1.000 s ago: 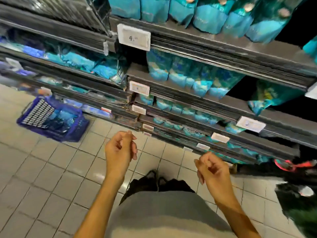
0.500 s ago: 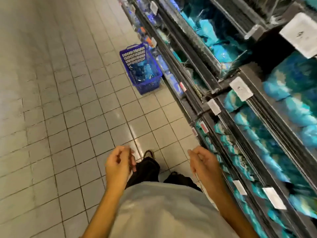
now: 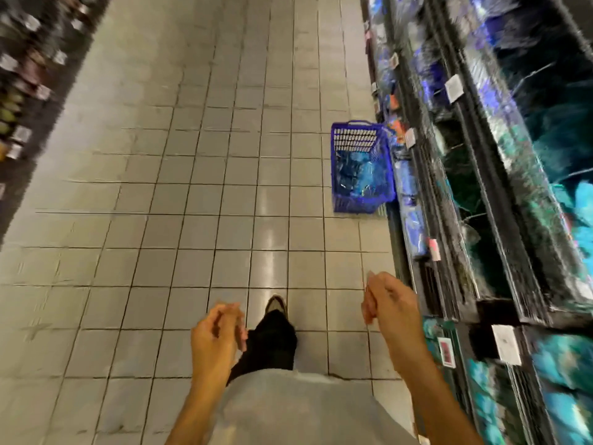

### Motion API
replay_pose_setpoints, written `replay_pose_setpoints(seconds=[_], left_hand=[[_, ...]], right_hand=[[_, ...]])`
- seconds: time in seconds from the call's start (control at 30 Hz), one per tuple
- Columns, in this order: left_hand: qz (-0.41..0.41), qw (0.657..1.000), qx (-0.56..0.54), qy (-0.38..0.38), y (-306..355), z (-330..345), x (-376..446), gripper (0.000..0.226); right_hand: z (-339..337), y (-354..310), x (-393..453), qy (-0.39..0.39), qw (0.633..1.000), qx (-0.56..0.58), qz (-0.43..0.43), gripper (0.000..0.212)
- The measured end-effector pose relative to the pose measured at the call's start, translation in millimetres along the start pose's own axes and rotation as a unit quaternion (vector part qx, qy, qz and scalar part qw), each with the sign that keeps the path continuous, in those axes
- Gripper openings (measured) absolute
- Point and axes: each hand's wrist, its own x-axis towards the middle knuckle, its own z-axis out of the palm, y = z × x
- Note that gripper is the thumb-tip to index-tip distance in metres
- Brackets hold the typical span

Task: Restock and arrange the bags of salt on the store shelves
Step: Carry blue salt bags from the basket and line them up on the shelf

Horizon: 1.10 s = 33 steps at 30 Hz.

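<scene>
A blue plastic basket (image 3: pixel 359 139) stands on the tiled floor ahead, tight against the right-hand shelving, with blue salt bags (image 3: pixel 359 173) inside. Teal and blue salt bags (image 3: pixel 558 354) fill the dark shelves (image 3: pixel 449 220) along the right. My left hand (image 3: pixel 218 332) hangs low in front of me with fingers loosely curled and nothing in it. My right hand (image 3: pixel 385 303) is also empty, fingers loosely curled, close to the lower shelf edge. Both hands are well short of the basket.
The grey tiled aisle floor (image 3: pixel 192 187) stretches ahead. Another shelf of dark products (image 3: pixel 22 91) lines the left side. White price tags (image 3: pixel 454 88) stick out from the right shelf edges. My shoe (image 3: pixel 276 305) is forward on the floor.
My view has swung from facing the shelves to looking down the aisle. The basket now lies ahead on the right. Both hands stay empty in front of me.
</scene>
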Motion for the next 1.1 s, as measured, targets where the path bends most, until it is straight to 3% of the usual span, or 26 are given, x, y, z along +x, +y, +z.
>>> replay_pose_setpoints(seconds=[0.13,0.37,0.6,0.83,1.1], left_hand=[[-0.002,1.000,0.007,-0.026,32.8,-0.8,71.0,0.024],[0.047,0.992,0.022,-0.111,111.0,36.2,190.7,0.026],[0.060,0.986,0.036,-0.151,173.5,97.1,292.0,0.025],[0.024,0.996,0.048,-0.073,217.2,133.1,374.6,0.027],[0.002,0.999,0.034,0.020,256.6,140.0,439.1,0.029]], right_hand=[[27.2,-18.8,39.8,0.016,0.999,-0.019,-0.022,0.045],[29.8,-27.6,77.1,0.098,0.994,-0.051,0.018,0.048],[26.8,-28.4,148.6,0.157,0.985,-0.007,0.069,0.035],[30.7,-43.1,296.5,0.129,0.988,-0.043,0.078,0.042],[74.0,-111.6,470.9,0.022,0.996,-0.062,0.065,0.040]])
